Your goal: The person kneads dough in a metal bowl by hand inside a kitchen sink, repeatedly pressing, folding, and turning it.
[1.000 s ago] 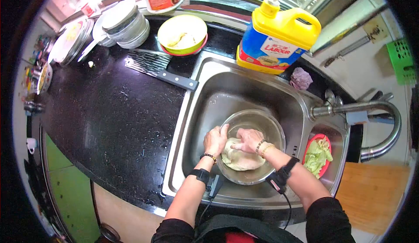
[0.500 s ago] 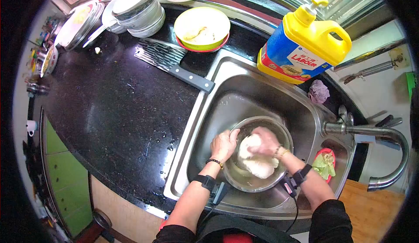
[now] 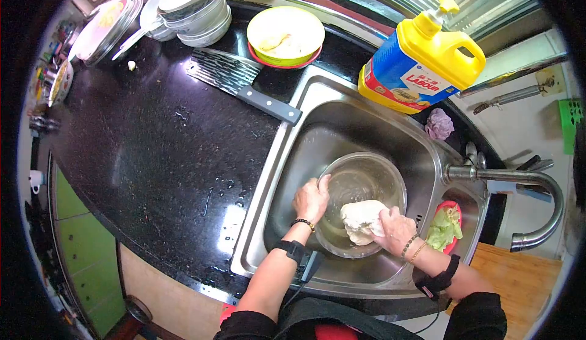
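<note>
A round metal bowl (image 3: 400, 178) with water in it stands in the sink (image 3: 311, 151). My left hand (image 3: 311, 203) is closed on the bowl's left rim, thumb at the edge. In my right hand (image 3: 395, 229) is a pale, whitish piece of raw meat (image 3: 361, 218), gripped at its right end over the bowl's near part. Its surface looks wet and uneven. The fingers beneath the meat are partly hidden.
A cleaver (image 3: 244, 86) lies on the black counter, its handle reaching the sink rim. Behind stand a yellow bowl (image 3: 285, 28), stacked dishes (image 3: 204, 19) and a yellow detergent jug (image 3: 415, 65). The faucet (image 3: 519, 177) arches over the right side, near a red dish with green leaves (image 3: 445, 227).
My right hand, blurred inside the bowl before, has moved right and toward me, lifting the pale meat from the water. My left hand stays on the rim.
</note>
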Demonstrator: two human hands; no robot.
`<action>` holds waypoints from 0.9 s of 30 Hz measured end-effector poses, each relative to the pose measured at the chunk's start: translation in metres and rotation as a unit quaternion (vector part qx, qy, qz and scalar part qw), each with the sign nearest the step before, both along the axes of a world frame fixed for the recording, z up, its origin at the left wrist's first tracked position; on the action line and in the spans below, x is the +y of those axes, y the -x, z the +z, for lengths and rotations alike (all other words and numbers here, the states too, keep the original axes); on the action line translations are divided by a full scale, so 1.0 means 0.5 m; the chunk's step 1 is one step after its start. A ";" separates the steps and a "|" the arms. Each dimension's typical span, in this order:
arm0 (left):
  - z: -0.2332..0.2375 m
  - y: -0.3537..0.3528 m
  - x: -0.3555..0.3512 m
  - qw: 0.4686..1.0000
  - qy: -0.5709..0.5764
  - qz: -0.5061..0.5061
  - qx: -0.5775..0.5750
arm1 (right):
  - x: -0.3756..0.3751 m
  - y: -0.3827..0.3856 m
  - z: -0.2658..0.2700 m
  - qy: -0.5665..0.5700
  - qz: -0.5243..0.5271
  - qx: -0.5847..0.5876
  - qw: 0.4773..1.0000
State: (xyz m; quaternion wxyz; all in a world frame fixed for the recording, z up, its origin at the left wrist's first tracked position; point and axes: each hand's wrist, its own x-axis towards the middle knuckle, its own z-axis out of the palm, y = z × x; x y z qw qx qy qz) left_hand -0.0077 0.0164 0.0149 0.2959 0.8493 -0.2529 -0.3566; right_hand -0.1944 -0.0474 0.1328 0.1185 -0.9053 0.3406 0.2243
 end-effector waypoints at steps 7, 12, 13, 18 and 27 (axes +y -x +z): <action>0.005 0.004 0.002 1.000 0.004 0.004 0.016 | 0.051 0.014 -0.028 -0.083 0.028 0.130 0.988; 0.004 0.004 -0.001 1.000 0.008 0.012 0.008 | 0.091 0.013 -0.112 -0.121 -0.024 0.170 0.978; 0.000 0.006 0.000 1.000 0.007 0.008 0.010 | 0.096 0.015 -0.132 -0.122 -0.028 0.171 0.977; -0.001 0.004 -0.002 1.000 0.009 0.003 0.004 | 0.099 -0.010 -0.186 -0.140 0.045 0.176 0.973; 0.001 0.006 -0.003 1.000 0.002 -0.003 0.008 | 0.105 -0.079 -0.230 -0.163 -0.047 0.193 0.966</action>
